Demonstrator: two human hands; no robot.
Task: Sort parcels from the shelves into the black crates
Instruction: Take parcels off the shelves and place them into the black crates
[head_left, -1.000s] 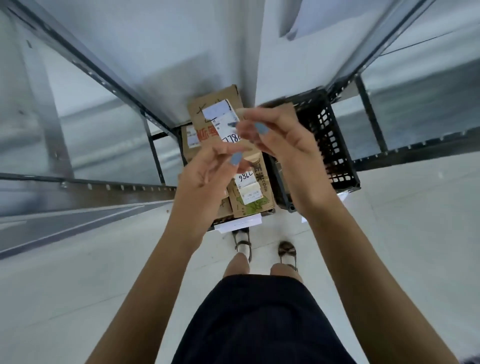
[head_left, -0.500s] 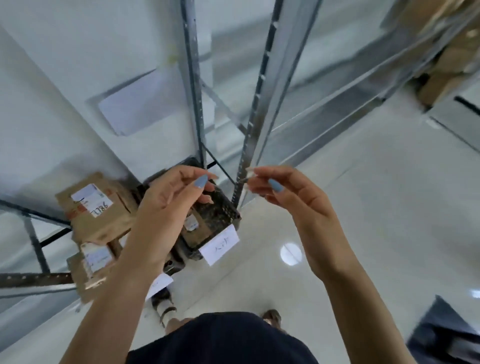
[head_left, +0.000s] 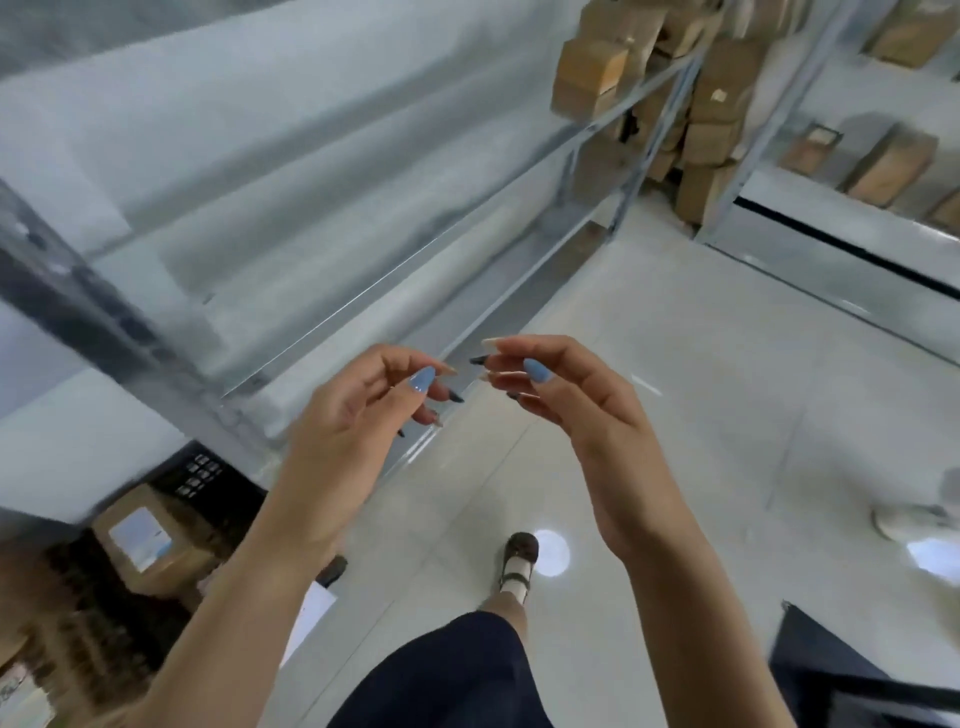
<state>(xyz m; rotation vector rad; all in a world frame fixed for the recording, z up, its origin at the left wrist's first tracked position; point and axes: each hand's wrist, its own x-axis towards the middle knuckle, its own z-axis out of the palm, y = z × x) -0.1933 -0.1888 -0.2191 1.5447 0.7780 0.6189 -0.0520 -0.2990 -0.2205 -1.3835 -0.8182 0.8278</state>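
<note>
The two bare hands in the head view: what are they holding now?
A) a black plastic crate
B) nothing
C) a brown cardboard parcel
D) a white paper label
B: the left hand and right hand are raised with fingers loosely curled, and nothing lies between them.

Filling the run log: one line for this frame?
left hand: empty | right hand: empty | brown cardboard parcel: in black plastic crate | brown cardboard boxes: on shelves
</note>
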